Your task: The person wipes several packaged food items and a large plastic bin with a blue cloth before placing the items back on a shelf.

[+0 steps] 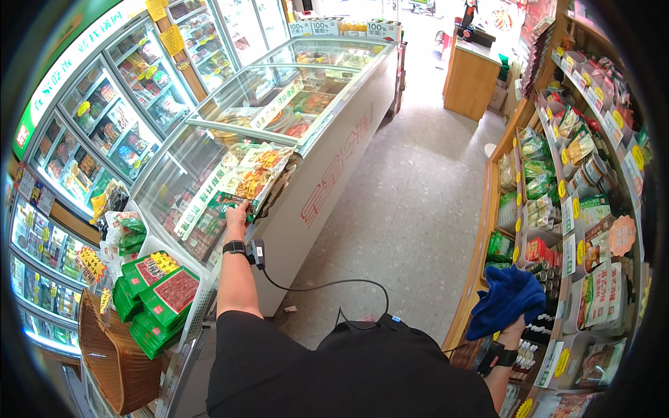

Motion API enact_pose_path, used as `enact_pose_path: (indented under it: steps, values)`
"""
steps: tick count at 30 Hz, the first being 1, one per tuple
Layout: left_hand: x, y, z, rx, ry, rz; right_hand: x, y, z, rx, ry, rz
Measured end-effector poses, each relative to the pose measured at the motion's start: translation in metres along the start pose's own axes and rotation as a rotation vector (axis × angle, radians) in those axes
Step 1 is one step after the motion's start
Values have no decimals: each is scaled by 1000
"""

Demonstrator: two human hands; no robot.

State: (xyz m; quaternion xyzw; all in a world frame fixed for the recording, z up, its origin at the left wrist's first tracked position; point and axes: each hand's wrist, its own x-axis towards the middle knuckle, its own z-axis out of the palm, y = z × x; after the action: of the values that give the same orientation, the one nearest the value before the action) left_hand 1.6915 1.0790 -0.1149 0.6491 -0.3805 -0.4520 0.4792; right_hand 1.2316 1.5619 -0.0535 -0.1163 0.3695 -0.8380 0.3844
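In the head view, my left hand (238, 213) grips the near end of a flat printed food packet (260, 175). The packet lies over the glass lid and side rim of a long white chest freezer (334, 157); a darker layer beneath its right edge may be another packet. Out to the right, my right hand (515, 326) holds a bunched blue cloth (507, 300) in front of the shelves. The cloth hides most of those fingers. Both wrists wear black straps with small devices.
A white plastic basket (201, 300) of green packets (162, 298) stands by a wicker basket (117, 360). Upright glass-door fridges (125, 99) line the left. Stocked wooden shelves (515, 209) border the right side of the aisle floor (387, 230). A wooden counter (468, 78) stands ahead.
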Motion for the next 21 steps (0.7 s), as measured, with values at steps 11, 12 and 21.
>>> enact_pose_path:
  steps: [11,12,21]
  values:
    - [3,-6,15,733,363,225,-25,-9,-6,73,31,-28]
    - [15,-11,13,786,348,224,-31,-14,-8,82,37,-38]
    - [2,20,48,375,163,729,-49,-46,3,347,-36,-53]
